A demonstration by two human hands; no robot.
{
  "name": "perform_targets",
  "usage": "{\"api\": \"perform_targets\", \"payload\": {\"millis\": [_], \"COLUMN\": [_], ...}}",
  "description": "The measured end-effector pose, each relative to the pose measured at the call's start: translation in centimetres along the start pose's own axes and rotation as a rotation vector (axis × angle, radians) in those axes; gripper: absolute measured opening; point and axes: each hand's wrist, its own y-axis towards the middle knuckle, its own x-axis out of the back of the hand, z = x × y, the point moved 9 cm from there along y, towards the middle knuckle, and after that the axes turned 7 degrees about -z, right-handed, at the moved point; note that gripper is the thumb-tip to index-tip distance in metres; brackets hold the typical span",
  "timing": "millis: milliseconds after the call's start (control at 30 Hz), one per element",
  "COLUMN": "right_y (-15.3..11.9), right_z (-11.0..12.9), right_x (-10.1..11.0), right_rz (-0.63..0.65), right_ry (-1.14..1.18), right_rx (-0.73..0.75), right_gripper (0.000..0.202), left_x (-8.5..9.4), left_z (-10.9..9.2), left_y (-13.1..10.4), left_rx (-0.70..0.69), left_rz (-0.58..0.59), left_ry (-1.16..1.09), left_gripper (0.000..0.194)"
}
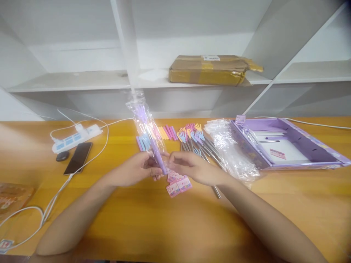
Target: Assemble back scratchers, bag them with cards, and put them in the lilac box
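Note:
My left hand (139,168) is closed round the handle of a purple back scratcher (157,151), which tilts up and away from me inside a clear plastic bag (136,104). At the handle's lower end, my right hand (193,166) pinches the edge of the bag. Small pink printed cards (179,185) lie on the table just under my hands. Behind the bag are several coloured handle tubes (168,132) in a row. To their right lies a pile of back scratchers (196,137) with coloured hand-shaped heads and metal rods.
Empty-looking clear bags (233,149) are heaped beside a purple open box (268,165) on the right. A power strip (78,138), a phone (78,157) and white cables lie on the left. A taped brown carton (208,71) rests on the shelf (90,81).

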Motion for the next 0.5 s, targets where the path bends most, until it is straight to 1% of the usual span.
{"api": "perform_targets", "payload": {"millis": [67,100,167,233,400,500], "right_y": [0.2,0.3,0.4,0.4,0.1,-0.2], "right_z": [-0.3,-0.4,-0.4,0.0,0.9,0.2], "right_x": [-0.3,-0.3,-0.4,-0.7,-2.3,-3.4], "right_rz": [0.003,-0.010,-0.030,-0.033,0.090,0.144], "right_ry": [0.118,0.139,0.117,0.090,0.253,0.351], "right_rx": [-0.014,-0.012,0.012,0.053,0.120,0.121], "right_gripper": [0.044,0.046,0.048,0.047,0.041,0.041], "left_x": [-0.1,-0.1,-0.1,-0.2,-0.9,-1.9], "left_z": [-0.1,-0.2,-0.2,0.0,0.5,0.4], "left_y": [0.2,0.2,0.4,0.4,0.3,0.3], "left_rx": [-0.010,-0.020,-0.040,-0.054,-0.031,-0.010], "left_rz": [-0.003,-0.015,-0.036,-0.035,-0.001,0.062], "left_ry": [0.024,0.032,0.031,0.002,-0.166,-0.272], "left_gripper": [0.026,0.024,0.024,0.027,0.035,0.044]}}
